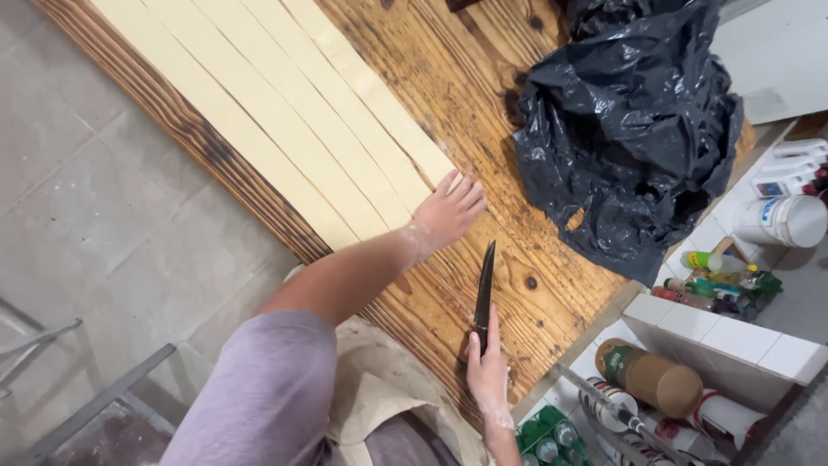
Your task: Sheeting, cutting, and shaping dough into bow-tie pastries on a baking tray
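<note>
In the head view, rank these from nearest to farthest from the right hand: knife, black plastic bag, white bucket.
From the right hand:
1. Knife, in its grip, blade pointing away.
2. Black plastic bag, farther up the wooden table, to the right.
3. White bucket, off the table, far right.

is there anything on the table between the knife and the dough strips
Nothing visible. The knife in the right hand points across bare wooden table toward the dough strips, whose near ends the left hand presses. The black plastic bag lies off to the side.

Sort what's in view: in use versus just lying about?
In use: left hand on pale dough strips; right hand gripping knife; wooden table.
Lying about: black plastic bag, white tub, bottles, cans.
</note>
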